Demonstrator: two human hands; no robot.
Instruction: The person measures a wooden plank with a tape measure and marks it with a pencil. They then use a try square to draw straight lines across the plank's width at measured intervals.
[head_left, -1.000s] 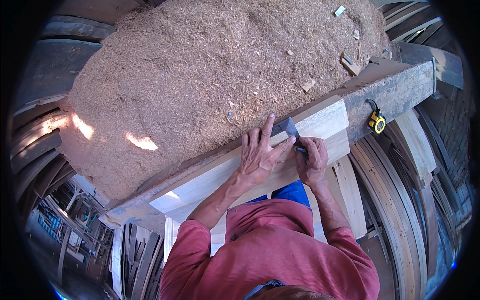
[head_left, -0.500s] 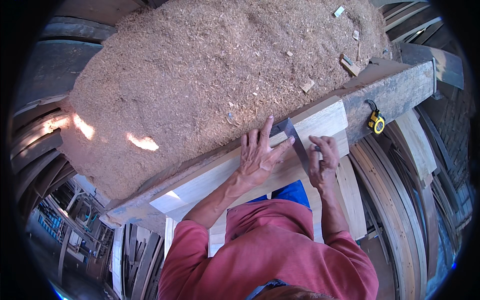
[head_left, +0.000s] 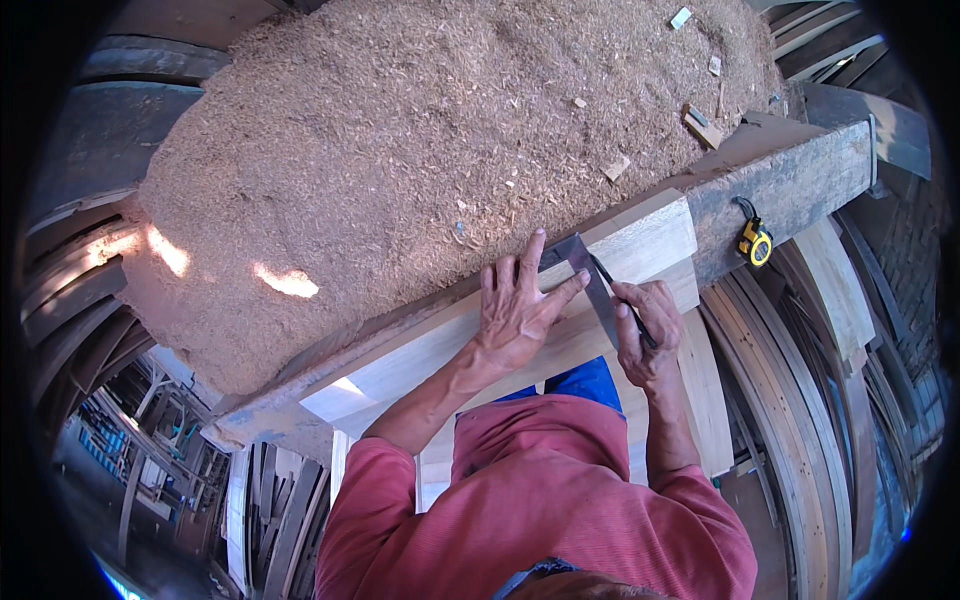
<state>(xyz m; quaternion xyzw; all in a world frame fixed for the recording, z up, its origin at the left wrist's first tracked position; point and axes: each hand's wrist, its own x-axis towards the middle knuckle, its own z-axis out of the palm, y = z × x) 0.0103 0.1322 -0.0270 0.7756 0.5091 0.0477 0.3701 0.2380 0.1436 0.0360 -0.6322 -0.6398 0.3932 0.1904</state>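
A pale planed board (head_left: 420, 345) lies along a thick, weathered timber beam. Across the board is a dark metal try square (head_left: 598, 298), its blade pointing toward me. My left hand (head_left: 515, 318) holds the square in place, fingers spread, the index finger at its far end and the thumb on the blade. My right hand (head_left: 648, 328) is closed round a slim black pencil (head_left: 606, 273). The pencil's far end is beside the right edge of the blade, near the board's far edge. Whether its tip touches the wood I cannot tell.
A yellow and black tape measure (head_left: 756, 243) sits on the beam (head_left: 790, 200) to the right. Beyond the beam rises a large sawdust heap (head_left: 400, 150) with several wood offcuts (head_left: 702, 127). Long planks (head_left: 790, 400) are stacked at the lower right.
My right hand has turned the pencil from a tucked position so it now points away along the blade. The left hand and the square have stayed put.
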